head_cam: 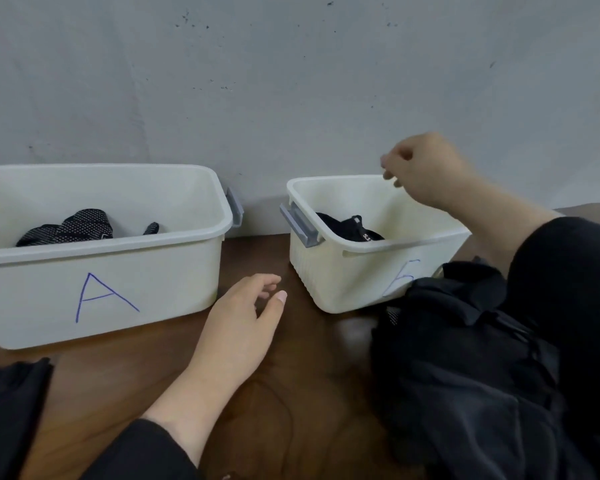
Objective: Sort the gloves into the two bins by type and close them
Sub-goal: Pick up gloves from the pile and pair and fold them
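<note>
1. Two white bins stand side by side against the wall so either hand can drop into them. The bin marked A, at the left of the frame, holds dotted black gloves. The smaller bin at centre right, whose letter is half hidden, holds a plain black glove with white lettering.
2. The right hand hangs over the smaller bin's far rim, fingers loosely curled downward. It appears to have hold of nothing, though the fingertips are blurred, so I cannot be sure.
3. The left hand hovers low over the wooden table between the bins, fingers relaxed and spread, gripping nothing. It seems ready to reach for the next glove.
4. A heap of dark fabric lies at lower right, touching the smaller bin's front; this is likely the unsorted pile (individual gloves cannot be told apart in it).
5. Both bins are open with grey latch handles showing and no lids in view, so closing is not yet done.
</note>
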Demonstrator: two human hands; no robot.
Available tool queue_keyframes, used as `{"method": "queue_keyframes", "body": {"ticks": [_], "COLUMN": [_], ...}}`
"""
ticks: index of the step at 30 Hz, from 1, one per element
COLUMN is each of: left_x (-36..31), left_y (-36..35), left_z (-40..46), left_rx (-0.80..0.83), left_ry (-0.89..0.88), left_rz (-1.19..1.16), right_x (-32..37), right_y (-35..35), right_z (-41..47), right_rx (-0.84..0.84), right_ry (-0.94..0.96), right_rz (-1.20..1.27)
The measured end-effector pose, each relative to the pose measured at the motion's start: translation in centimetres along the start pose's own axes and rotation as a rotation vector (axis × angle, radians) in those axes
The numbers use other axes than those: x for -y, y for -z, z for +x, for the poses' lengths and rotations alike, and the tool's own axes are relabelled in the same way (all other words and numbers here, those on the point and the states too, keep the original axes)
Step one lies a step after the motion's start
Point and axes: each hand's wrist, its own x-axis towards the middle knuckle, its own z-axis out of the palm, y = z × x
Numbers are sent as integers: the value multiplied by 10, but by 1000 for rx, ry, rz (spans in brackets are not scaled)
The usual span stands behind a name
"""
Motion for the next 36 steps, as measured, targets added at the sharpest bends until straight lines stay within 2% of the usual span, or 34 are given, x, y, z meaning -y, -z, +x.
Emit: {"method": "queue_keyframes", "body": {"ticks": [4, 10, 17, 25, 28, 36], "left_x": [-9, -40, -75, -83, -85, -78], "left_y": [0, -11, -35, -41, -40, -27], "left_z": [-8, -39, -92, -131, -139, -155], "left_rx": [59, 129, 232, 265, 279, 244], "left_ry": [-54, -198, -245, -315, -312, -253], "left_rz": [104, 227, 225, 192, 208, 164], "right_x": [-1, -27, -64, -90, -91, -81], "right_y": [30, 59, 65, 50, 35, 15], "right_z": [-54, -142, -209, -250, -261, -263], "right_rx": [-81, 23, 198, 385, 447, 318], "right_ry": [107, 103, 200, 311, 283, 178], "right_rz": [23, -15, -109, -449, -640, -585]}}
